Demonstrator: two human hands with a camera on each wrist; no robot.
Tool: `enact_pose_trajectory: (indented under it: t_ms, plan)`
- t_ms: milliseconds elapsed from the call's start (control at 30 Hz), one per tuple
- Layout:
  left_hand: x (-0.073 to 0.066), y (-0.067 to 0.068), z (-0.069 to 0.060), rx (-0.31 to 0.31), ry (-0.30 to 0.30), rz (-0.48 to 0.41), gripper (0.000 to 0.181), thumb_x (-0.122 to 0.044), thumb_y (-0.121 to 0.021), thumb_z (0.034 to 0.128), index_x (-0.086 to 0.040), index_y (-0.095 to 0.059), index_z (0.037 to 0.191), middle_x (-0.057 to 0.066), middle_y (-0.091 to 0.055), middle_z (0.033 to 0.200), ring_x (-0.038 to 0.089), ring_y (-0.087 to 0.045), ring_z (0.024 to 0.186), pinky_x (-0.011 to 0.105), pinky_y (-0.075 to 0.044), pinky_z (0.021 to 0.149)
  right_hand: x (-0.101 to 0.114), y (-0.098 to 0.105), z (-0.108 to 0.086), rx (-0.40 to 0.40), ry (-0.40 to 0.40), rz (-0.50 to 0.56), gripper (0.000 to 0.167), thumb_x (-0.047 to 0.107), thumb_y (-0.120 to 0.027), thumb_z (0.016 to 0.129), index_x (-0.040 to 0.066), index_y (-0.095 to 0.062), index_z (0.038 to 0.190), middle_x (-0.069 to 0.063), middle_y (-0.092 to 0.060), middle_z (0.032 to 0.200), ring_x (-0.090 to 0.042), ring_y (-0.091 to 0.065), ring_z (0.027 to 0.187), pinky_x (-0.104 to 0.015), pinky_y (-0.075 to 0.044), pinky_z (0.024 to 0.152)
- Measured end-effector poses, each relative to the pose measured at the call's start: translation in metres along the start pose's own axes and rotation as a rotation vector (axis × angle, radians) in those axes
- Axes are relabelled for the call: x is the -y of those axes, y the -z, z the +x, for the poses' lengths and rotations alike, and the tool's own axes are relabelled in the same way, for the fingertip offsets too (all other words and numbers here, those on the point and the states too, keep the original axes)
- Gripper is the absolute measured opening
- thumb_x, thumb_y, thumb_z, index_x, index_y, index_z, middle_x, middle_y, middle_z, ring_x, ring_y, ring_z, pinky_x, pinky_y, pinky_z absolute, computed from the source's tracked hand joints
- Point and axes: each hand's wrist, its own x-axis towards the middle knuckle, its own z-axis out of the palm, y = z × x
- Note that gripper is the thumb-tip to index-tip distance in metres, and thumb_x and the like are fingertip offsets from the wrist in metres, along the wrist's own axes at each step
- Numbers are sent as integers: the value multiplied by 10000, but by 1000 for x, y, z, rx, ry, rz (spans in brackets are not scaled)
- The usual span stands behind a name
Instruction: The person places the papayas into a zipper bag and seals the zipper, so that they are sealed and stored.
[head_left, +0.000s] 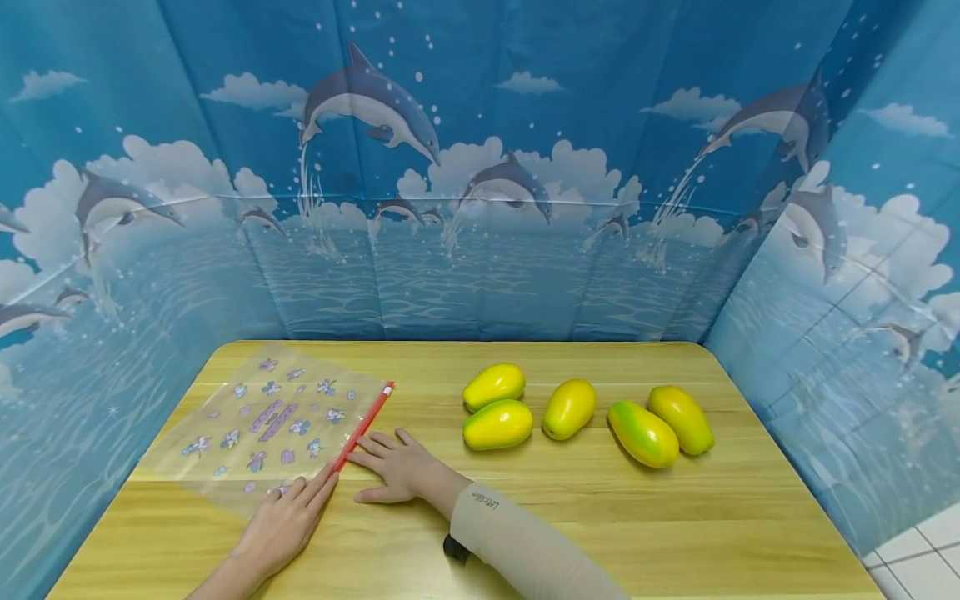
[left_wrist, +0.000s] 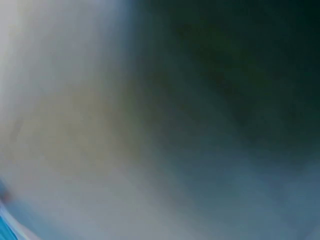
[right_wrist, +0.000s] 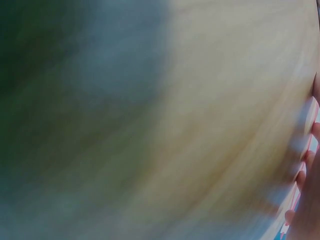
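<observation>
A clear plastic zip bag [head_left: 277, 417] with purple and blue cartoon prints lies flat on the left of the table in the head view. A red zip strip [head_left: 365, 426] with a slider at its far end runs along the bag's right edge. My left hand [head_left: 288, 518] rests on the near corner of the bag, its straight fingers at the strip's lower end. My right hand [head_left: 399, 469] lies palm down with spread fingers, the tips touching the strip. At the right wrist view's edge, blurred fingers [right_wrist: 309, 162] lie near the red strip. The left wrist view is too blurred to read.
Several yellow-green mangoes [head_left: 568, 409] lie on the wooden table [head_left: 570, 508], right of the bag. A small black object [head_left: 454, 548] sits under my right forearm. A blue dolphin-print curtain [head_left: 480, 267] hangs behind and beside the table.
</observation>
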Motion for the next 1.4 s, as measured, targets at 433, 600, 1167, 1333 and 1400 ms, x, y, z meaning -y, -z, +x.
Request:
enact_pose_trajectory:
  t_ms: [433,600,1167,1333,1400]
  plan:
    - [0,-1,0,-67,8,34,671,-202,19,989,-41,-608,1165,90,-575,1219,201,-558,634,225,-306,313,-1,0,1,3,2,2,690,709,-209,844,412,-60,1448,132,-43,1522,-69,-38,1383,-391,-89,1121]
    - [-1,0,1,-54,24,52,524,-126,-131,950,-43,-600,1170,95,-559,1243,200,-518,501,212,-264,302,0,1,1,7,3,9,691,708,-211,845,411,-53,1449,128,-39,1523,-72,-36,1384,-396,-87,1121]
    - [-5,14,9,147,522,-364,473,-139,-514,907,-87,-412,1367,104,-455,1353,151,-529,562,177,-315,386,1,4,1,3,-3,-23,691,705,-213,847,404,-59,1450,138,2,1523,-67,-26,1383,-389,-94,1121]
    - [-3,17,12,75,629,-454,487,-117,-538,901,-73,-414,1369,142,-441,1352,131,-490,536,190,-313,377,0,5,1,2,6,-12,691,700,-219,849,400,-56,1451,130,3,1525,-69,-18,1383,-390,-91,1121]
    - [-2,16,12,6,648,-470,524,-97,-590,865,-64,-425,1362,157,-451,1338,73,-425,493,182,-299,366,-1,5,1,-1,8,-8,691,698,-222,851,398,-61,1451,128,-3,1525,-70,-21,1383,-391,-92,1121]
